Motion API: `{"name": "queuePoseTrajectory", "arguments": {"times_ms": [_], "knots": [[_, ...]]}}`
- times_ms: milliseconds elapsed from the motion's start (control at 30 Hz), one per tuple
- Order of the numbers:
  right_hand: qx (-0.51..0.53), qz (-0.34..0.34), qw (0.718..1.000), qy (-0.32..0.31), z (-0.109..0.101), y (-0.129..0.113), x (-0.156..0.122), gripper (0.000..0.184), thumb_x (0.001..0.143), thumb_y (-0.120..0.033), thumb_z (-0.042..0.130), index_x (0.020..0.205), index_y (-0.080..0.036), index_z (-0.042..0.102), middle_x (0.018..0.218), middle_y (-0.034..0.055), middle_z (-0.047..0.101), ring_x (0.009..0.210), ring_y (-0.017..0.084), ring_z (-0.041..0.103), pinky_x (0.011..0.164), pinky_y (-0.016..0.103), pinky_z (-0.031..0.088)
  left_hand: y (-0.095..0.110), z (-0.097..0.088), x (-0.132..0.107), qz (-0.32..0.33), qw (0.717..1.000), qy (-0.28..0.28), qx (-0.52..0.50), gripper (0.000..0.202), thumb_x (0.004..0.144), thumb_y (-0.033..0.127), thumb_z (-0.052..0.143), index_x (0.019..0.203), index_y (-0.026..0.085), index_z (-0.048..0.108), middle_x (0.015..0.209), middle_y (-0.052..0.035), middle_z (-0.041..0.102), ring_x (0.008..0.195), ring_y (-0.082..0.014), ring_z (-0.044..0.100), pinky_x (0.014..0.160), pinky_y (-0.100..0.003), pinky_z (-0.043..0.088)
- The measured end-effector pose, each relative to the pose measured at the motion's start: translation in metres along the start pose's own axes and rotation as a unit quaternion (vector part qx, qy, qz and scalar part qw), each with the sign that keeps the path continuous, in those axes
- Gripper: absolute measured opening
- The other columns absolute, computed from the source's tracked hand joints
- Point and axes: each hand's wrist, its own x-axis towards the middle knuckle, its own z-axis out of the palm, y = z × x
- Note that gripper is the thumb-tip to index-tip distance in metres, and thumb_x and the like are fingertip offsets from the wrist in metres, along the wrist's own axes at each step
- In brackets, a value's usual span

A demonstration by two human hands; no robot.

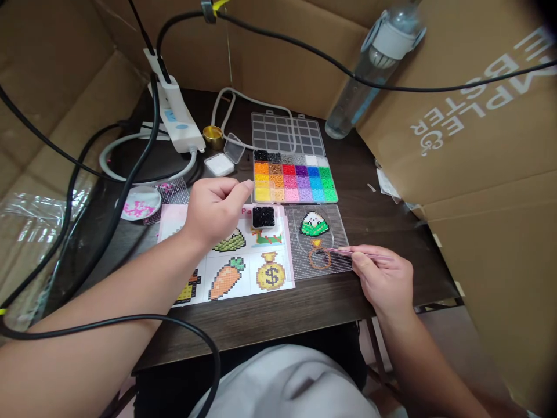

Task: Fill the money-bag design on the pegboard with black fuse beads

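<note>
Head view: right hand (385,281) with pink tweezers (343,252) in grip over the pegboard (301,266), left hand (217,210) curled, contents unclear.

Your dark, wood-grained surface (261,310)
Before you lie the pattern sheet (228,281) and, at its right edge, the clear pegboard (300,268); the bead case (296,180) sits open behind them. Farther back you have a gold cup (213,137), a small box of white beads (220,165), the power strip (178,116) at left and a water bottle (359,93) at right.
</note>
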Motion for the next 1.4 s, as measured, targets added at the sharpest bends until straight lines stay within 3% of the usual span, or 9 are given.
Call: {"name": "queuePoseTrajectory", "arguments": {"times_ms": [467,733,1067,1267,1400], "knots": [[-0.026,-0.018,0.999,0.010,-0.001,0.000,0.000,0.012,0.079,-0.030,0.076,0.085,-0.020,0.078,0.083,0.0087,0.080,0.070,0.022,0.075,0.058,0.032,0.061,-0.003,0.001,0.000,0.001,1.000,0.002,-0.010,0.049,0.079,0.029,0.062,0.038,0.018,0.037,0.038,0.0027,0.030,0.040,-0.0077,0.027,0.042,-0.030,0.019],[0.032,0.023,0.999,0.025,-0.001,0.000,-0.002,0.013,0.075,-0.031,0.079,0.082,-0.020,0.076,0.080,0.0097,0.079,0.048,0.013,0.058,0.042,0.026,0.044,-0.002,0.002,-0.001,-0.004,1.000,0.010,-0.004,0.047,0.080,0.027,0.060,0.038,0.018,0.039,0.039,0.0026,0.031,0.041,-0.0078,0.028,0.043,-0.029,0.019],[0.055,0.029,0.997,0.040,0.001,-0.003,-0.002,0.012,0.074,-0.030,0.080,0.080,-0.021,0.076,0.077,0.0086,0.078,0.047,0.012,0.054,0.042,0.027,0.039,-0.002,0.002,-0.002,0.001,1.000,0.014,0.002,0.046,0.079,0.026,0.059,0.038,0.017,0.041,0.038,0.0027,0.032,0.041,-0.0075,0.028,0.043,-0.028,0.020],[0.067,0.008,0.997,0.032,0.002,-0.008,0.005,0.010,0.076,-0.027,0.078,0.081,-0.020,0.076,0.079,0.0096,0.079,0.044,0.011,0.052,0.040,0.026,0.036,-0.002,0.001,-0.001,0.012,1.000,0.006,-0.002,0.047,0.079,0.027,0.058,0.039,0.018,0.036,0.040,0.0037,0.028,0.042,-0.0073,0.025,0.043,-0.027,0.018],[0.062,-0.080,0.995,0.013,0.015,-0.039,0.035,0.009,0.076,-0.028,0.079,0.083,-0.022,0.078,0.080,0.0073,0.079,0.044,0.011,0.055,0.041,0.026,0.042,-0.001,-0.001,-0.001,0.015,1.000,-0.003,-0.010,0.048,0.079,0.028,0.057,0.041,0.018,0.029,0.042,0.0045,0.022,0.044,-0.0071,0.022,0.043,-0.026,0.017]]}}
